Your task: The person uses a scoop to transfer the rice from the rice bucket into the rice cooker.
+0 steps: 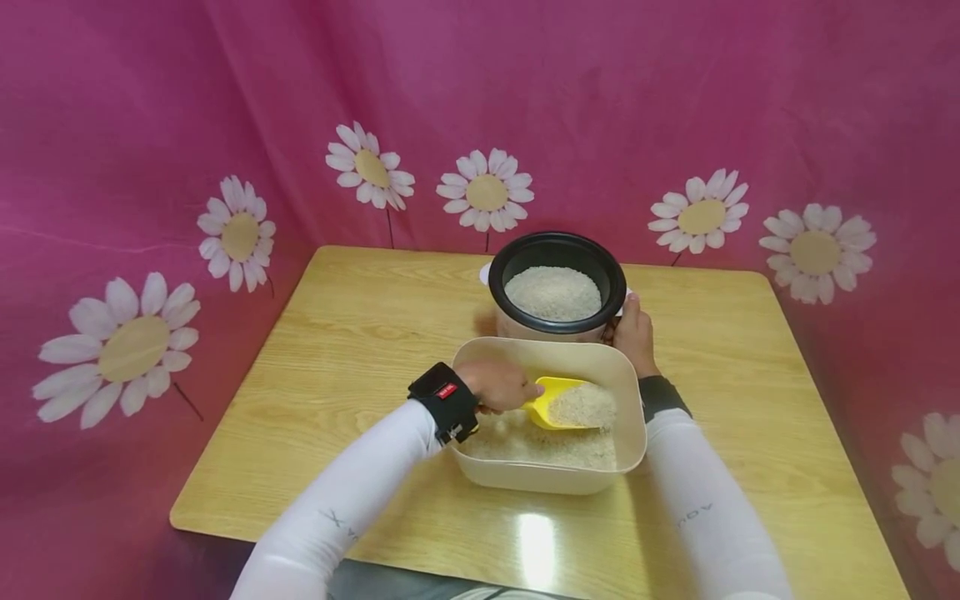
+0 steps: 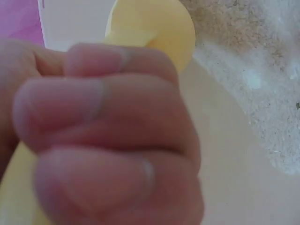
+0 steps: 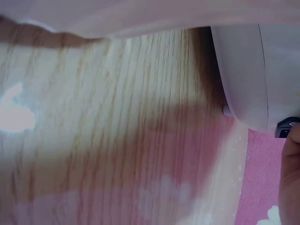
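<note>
My left hand (image 1: 495, 385) grips the handle of a yellow scoop (image 1: 540, 409), reaching into a cream plastic bin (image 1: 551, 479). Rice (image 1: 581, 406) lies in the scoop, and more rice covers part of the bin's floor. Curled fingers (image 2: 108, 108) wrap the handle in the left wrist view, hiding part of it. Just behind the bin stands a rice cooker (image 3: 243, 75), its black inner pot (image 1: 557, 242) holding a mound of white rice (image 1: 553, 293). My right hand (image 1: 636, 337) holds the cooker's right side, by a dark handle piece (image 3: 284, 126).
Bin and cooker stand close together on a light wooden table (image 1: 360, 333) with rounded corners. A pink curtain (image 1: 585, 100) printed with white daisies surrounds the table at the back and both sides. The bin's near wall rises in front of the scoop.
</note>
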A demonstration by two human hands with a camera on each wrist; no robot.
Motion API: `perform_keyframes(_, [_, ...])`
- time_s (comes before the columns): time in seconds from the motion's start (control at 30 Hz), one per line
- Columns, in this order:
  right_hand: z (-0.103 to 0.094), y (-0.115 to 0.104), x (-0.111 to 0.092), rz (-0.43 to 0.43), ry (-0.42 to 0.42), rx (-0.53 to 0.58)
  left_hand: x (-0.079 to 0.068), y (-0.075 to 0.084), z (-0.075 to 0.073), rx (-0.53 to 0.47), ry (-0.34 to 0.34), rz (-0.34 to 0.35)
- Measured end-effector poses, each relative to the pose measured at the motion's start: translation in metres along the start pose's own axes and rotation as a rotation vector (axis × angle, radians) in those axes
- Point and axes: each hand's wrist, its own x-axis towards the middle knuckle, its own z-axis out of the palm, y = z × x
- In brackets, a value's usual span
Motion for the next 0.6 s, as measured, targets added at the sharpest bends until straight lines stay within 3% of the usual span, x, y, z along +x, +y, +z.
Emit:
perform_keyframes(0.27, [-0.005, -0.003, -0.003, -0.017, -0.005, -0.065, -0.011, 0.003, -0.004, -0.099, 0.013, 0.033])
perform_keyframes(0.6, [-0.006, -0.011, -0.008, 0.020, -0.029, -0.068, -0.030, 0.005, -0.017, -0.109, 0.065, 0.062])
